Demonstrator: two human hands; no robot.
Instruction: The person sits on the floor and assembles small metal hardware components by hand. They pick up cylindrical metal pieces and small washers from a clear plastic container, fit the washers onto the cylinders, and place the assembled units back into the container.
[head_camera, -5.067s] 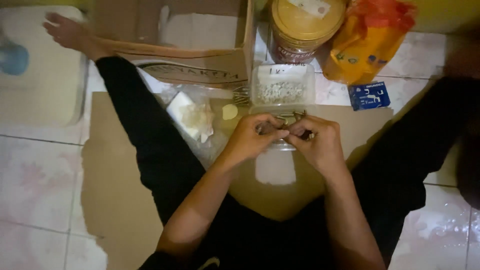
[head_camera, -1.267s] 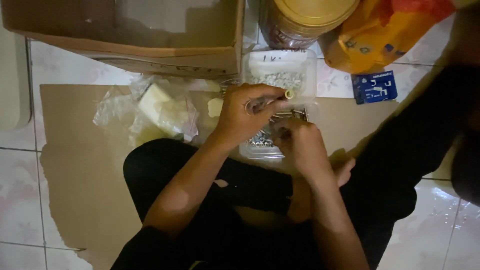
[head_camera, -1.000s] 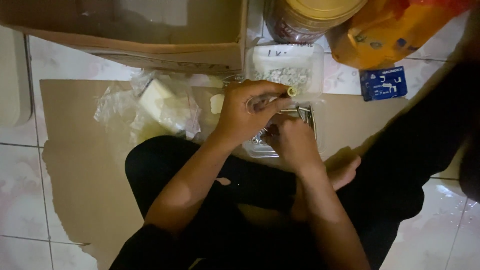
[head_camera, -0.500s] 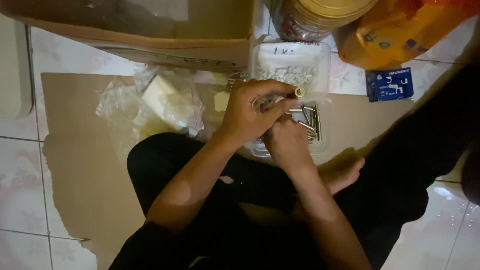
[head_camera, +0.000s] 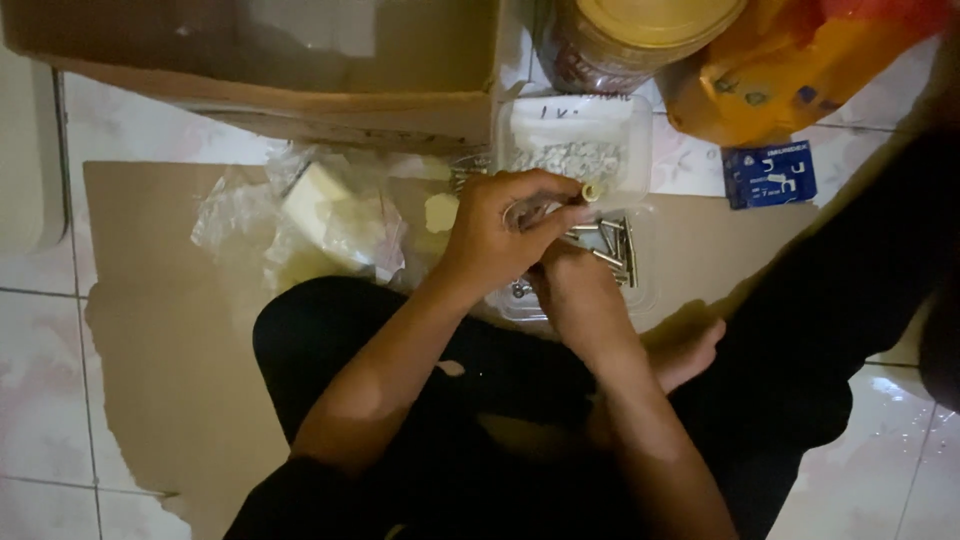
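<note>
The person is sitting cross-legged on the tiled floor (head_camera: 40, 400), working over a flattened sheet of cardboard (head_camera: 170, 330) that is keeping the small parts off the tiles. The left hand (head_camera: 500, 235) is closing around a small pale cylindrical piece (head_camera: 592, 190), pinching it between thumb and fingertips so that its open end is pointing right, away from the palm. The right hand (head_camera: 575, 295) is sitting just below and touching the left, its fingers curled in under it; what it is gripping I cannot tell, since the left hand is covering the fingertips.

Both hands are hovering directly over a shallow clear tray of metal screws (head_camera: 610, 245), near enough that anything dropped is landing back among them. Just beyond it, a second clear tub of small pale pieces (head_camera: 575, 155) is standing within easy reach. To the left a crumpled plastic bag (head_camera: 310, 215) is lying open. At the far edge, a cardboard box (head_camera: 300, 60), a gold-lidded jar (head_camera: 640, 30) and an orange bag (head_camera: 790, 70) are standing aside, with a small blue packet (head_camera: 768, 175) to the right.
</note>
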